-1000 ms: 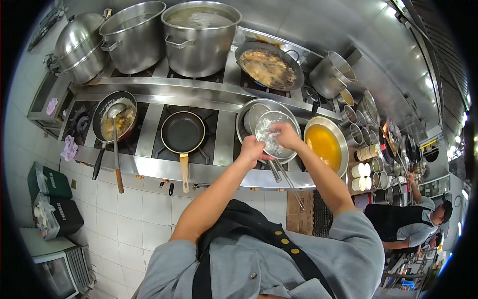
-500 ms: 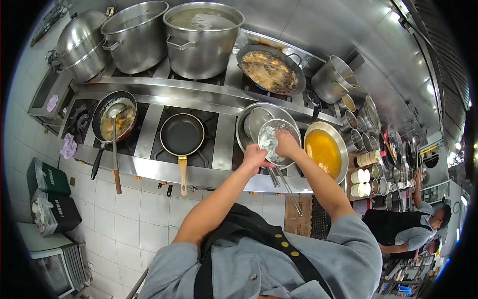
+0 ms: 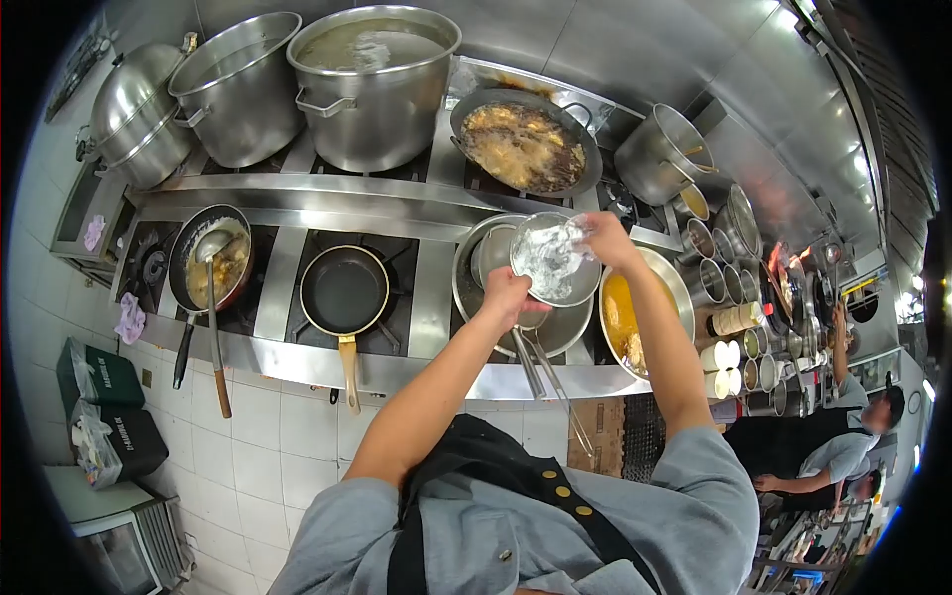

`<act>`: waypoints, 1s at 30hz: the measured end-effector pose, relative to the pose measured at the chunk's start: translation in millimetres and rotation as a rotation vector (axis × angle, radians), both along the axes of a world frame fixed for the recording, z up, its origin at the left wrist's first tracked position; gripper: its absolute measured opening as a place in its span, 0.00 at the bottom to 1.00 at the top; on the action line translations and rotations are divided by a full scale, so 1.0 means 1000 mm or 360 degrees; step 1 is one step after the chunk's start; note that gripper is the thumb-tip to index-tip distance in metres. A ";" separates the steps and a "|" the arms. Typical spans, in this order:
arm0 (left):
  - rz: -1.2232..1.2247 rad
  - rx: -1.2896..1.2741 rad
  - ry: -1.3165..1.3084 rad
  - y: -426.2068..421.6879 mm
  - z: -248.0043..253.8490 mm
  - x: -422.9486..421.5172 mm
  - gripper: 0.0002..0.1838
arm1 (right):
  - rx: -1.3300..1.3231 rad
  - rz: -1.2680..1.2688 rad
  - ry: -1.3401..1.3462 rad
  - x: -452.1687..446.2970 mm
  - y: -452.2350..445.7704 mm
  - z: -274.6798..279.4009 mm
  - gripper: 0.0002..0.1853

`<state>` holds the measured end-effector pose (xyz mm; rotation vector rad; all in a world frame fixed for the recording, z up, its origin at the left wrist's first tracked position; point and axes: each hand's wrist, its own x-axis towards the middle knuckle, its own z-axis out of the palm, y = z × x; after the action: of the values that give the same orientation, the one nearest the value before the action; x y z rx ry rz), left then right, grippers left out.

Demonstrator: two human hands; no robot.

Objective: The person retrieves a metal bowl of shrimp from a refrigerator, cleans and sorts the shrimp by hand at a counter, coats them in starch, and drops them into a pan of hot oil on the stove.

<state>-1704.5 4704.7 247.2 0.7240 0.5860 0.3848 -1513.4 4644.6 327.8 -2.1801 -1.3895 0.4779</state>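
Note:
My left hand (image 3: 508, 299) grips the near-left rim of a small metal bowl (image 3: 591, 281) that holds white powder (image 3: 555, 260). At the bowl's far-right rim is my right hand (image 3: 605, 241), its fingers closed together; whatever they hold is hidden. Under the small bowl lies a wide metal basin (image 3: 464, 288) with a strainer (image 3: 493, 248) and long handles (image 3: 528, 365) sticking out toward me. Just right of it, a metal bowl of orange-yellow liquid (image 3: 620, 309) has a pale lump at its near side.
A black pan (image 3: 344, 290) and a pan of food with a ladle (image 3: 238, 260) sit on the left burners. Behind stand large pots (image 3: 372, 114) and a wok of bubbling food (image 3: 524, 145). Flames rise at right near a co-worker (image 3: 808, 436).
My right hand has moved from inside the powder bowl to its far-right rim. The powder has spread, and the bowl is slightly farther from me. The view has shifted slightly.

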 end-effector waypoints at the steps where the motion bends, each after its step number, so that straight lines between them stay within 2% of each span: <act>1: -0.0017 -0.0013 -0.0028 0.003 0.004 0.004 0.12 | 0.0032 -0.0054 0.0204 0.010 0.004 0.007 0.15; 2: -0.0032 -0.0025 -0.0058 0.008 0.007 0.009 0.14 | 0.0065 -0.0105 0.0407 0.015 0.011 0.018 0.14; 3: -0.0025 -0.0019 -0.0053 0.013 0.005 0.015 0.14 | 0.0144 -0.0029 0.0337 0.025 0.019 0.024 0.13; 4: -0.0036 -0.0014 -0.0056 0.017 0.002 0.019 0.15 | 0.0254 -0.0056 0.0442 0.039 0.029 0.025 0.14; 6: -0.0035 -0.0007 -0.0053 0.022 0.002 0.023 0.16 | 0.0259 -0.0032 0.0404 0.055 0.047 0.045 0.14; 8: 0.0002 -0.0005 -0.0025 0.023 0.004 0.014 0.17 | 0.0299 -0.0023 0.0206 0.093 0.073 0.040 0.13; 10: 0.0021 -0.0037 -0.0036 0.025 -0.005 0.003 0.16 | 0.0292 -0.0072 -0.0182 0.121 0.100 0.036 0.17; 12: 0.0011 -0.0035 0.0041 0.027 -0.012 -0.011 0.16 | 0.0293 0.0043 -0.0720 0.133 0.121 0.037 0.18; 14: 0.0083 -0.0053 0.0099 0.026 -0.013 -0.028 0.16 | 0.0204 0.0093 -0.0696 0.146 0.144 0.030 0.18; 16: 0.0164 -0.0080 0.0163 0.023 -0.010 -0.049 0.15 | 0.0109 0.0155 -0.0667 0.158 0.165 0.010 0.18; 18: 0.0218 -0.0058 0.0174 0.022 0.000 -0.072 0.14 | -0.0057 0.0024 -0.0637 0.166 0.183 -0.009 0.18; 20: 0.0267 -0.0088 0.0104 0.020 0.010 -0.102 0.13 | -0.0150 0.0174 -0.0789 0.161 0.193 -0.018 0.14; 23: 0.0496 -0.0088 0.0129 0.011 0.024 -0.157 0.13 | -0.0216 0.0145 -0.0759 0.170 0.209 -0.055 0.11; 27: 0.0780 -0.0067 0.0263 -0.010 0.040 -0.237 0.15 | -0.0333 -0.0069 -0.0854 0.161 0.224 -0.053 0.10; 28: 0.0845 -0.0052 0.0286 -0.016 0.042 -0.258 0.15 | -0.0332 -0.0051 -0.1009 0.170 0.229 -0.049 0.11; 30: 0.0943 -0.0045 0.0309 -0.026 0.050 -0.297 0.15 | -0.0127 -0.0005 -0.0967 0.137 0.225 0.004 0.12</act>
<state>-2001.8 4678.4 297.1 0.5526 0.9905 0.8577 -1376.2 4869.1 332.0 -2.5103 -1.6828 -0.1594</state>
